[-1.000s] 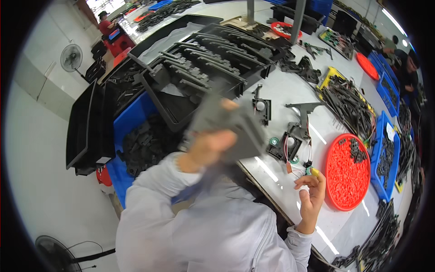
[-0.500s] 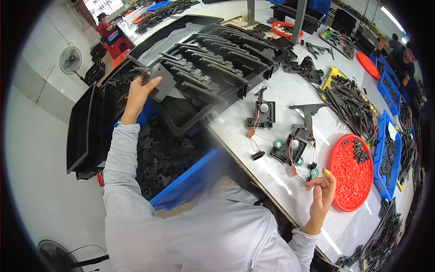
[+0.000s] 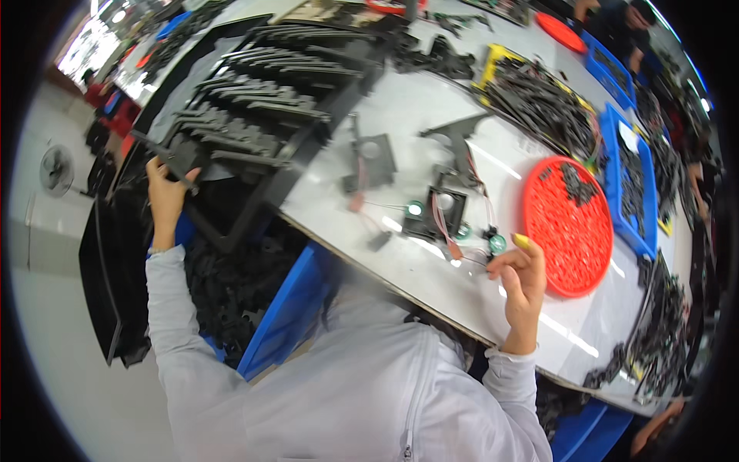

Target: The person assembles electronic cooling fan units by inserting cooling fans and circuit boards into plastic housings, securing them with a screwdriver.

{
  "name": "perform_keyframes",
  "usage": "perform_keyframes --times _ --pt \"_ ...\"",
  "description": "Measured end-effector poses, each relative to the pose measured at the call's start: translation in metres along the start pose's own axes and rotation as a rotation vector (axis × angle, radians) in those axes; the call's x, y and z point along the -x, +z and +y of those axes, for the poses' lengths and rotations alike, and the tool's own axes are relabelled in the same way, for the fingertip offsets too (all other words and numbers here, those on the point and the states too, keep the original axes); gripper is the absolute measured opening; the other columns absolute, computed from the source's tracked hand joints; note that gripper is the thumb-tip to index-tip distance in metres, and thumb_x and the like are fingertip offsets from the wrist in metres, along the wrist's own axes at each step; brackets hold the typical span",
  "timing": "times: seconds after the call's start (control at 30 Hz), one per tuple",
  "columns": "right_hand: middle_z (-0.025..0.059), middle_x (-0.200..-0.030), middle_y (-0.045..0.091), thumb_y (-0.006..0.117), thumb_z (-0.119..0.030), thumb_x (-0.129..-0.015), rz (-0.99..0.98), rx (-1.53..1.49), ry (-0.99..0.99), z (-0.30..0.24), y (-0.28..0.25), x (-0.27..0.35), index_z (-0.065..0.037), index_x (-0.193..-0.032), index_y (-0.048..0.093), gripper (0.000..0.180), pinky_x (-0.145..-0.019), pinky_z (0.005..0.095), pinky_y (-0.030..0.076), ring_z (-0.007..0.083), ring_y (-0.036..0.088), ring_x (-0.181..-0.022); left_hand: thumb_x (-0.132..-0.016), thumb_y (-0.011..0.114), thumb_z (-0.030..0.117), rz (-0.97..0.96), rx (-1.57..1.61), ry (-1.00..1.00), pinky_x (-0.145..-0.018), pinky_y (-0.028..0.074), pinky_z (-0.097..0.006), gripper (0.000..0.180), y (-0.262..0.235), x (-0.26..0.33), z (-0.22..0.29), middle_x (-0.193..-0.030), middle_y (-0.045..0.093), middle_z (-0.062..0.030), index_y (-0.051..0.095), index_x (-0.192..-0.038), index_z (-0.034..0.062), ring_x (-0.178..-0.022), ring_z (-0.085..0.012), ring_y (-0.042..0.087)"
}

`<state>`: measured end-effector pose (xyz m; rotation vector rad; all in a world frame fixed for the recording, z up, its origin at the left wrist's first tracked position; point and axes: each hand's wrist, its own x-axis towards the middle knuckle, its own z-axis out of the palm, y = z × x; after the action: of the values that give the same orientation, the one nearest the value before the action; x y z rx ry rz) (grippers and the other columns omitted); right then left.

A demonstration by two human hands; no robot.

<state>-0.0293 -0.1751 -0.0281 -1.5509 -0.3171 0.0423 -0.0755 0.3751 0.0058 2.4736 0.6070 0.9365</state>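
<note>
The black tray (image 3: 254, 131), at the table's (image 3: 431, 285) left edge over a blue bin (image 3: 285, 308), is gripped at its near corner by the left hand (image 3: 165, 196), fingers closed on the rim. The right hand (image 3: 523, 281) rests half-curled, apparently empty, beside the red dish (image 3: 573, 223). The tray is best kept level and slid slowly so its stacked parts are not spilled.

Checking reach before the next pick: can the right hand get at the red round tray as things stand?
Probably yes. The right hand sits right beside the red round tray, with nothing between them.
</note>
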Motion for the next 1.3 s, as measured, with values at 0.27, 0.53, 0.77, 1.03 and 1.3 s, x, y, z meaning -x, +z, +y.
perform_keyframes --times 0.27,0.53,0.77,1.03,1.3 --pt "0.0073 -0.079 0.060 0.061 0.002 -0.079 0.078 0.140 -0.015 -0.007 -0.015 0.004 0.001 -0.117 0.047 0.041 -0.073 0.0268 0.044 0.0143 0.057 -0.074 -0.061 0.081 0.046 0.141 -0.582 0.050 -0.084 0.042 -0.043 0.072 -0.005 -0.020 -0.061 -0.099 0.058 -0.0240 0.054 -0.102 -0.0065 -0.097 -0.0385 0.054" --pt "0.0072 -0.073 0.061 0.066 -0.001 -0.076 0.070 0.553 -0.073 -0.051 -0.041 -0.008 0.001 -0.099 0.060 0.023 -0.065 0.0270 0.048 0.0146 0.060 -0.067 -0.066 0.081 0.028 -0.193 0.070 -0.252 -0.087 0.040 -0.032 0.068 -0.007 -0.032 -0.112 -0.109 0.055 -0.0176 0.049 -0.113 -0.0094 -0.102 -0.0243 0.051" --pt "0.0116 -0.074 0.065 0.063 -0.010 -0.080 0.167 0.960 -0.009 -0.082 -0.100 -0.032 0.001 -0.098 0.062 0.021 -0.063 0.0296 0.047 0.0193 0.062 -0.067 -0.079 0.064 0.018 -0.029 0.593 -0.530 -0.092 0.035 -0.035 0.062 -0.019 0.029 -0.041 -0.122 0.049 -0.0090 0.037 -0.133 0.0038 -0.111 -0.0209 0.047" --pt "0.0115 -0.071 0.064 0.063 -0.010 -0.081 0.412 1.065 0.076 -0.099 -0.143 -0.008 0.002 -0.097 0.062 0.020 -0.062 0.0277 0.046 0.0164 0.060 -0.063 -0.086 0.045 -0.004 0.301 0.573 0.397 -0.098 0.039 -0.038 0.033 0.017 0.103 0.149 -0.122 0.050 -0.0213 0.044 -0.119 -0.0091 -0.113 -0.0280 0.051" --pt "0.0152 -0.075 0.065 0.063 -0.016 -0.080 0.379 0.990 -0.036 -0.073 -0.163 -0.064 0.001 -0.094 0.063 0.023 -0.064 0.0336 0.047 0.0259 0.063 -0.068 -0.083 0.063 0.024 -0.649 0.469 0.290 -0.073 0.050 -0.030 0.040 0.142 0.027 0.317 -0.091 0.063 -0.0185 0.055 -0.099 -0.0110 -0.081 -0.0230 0.064"
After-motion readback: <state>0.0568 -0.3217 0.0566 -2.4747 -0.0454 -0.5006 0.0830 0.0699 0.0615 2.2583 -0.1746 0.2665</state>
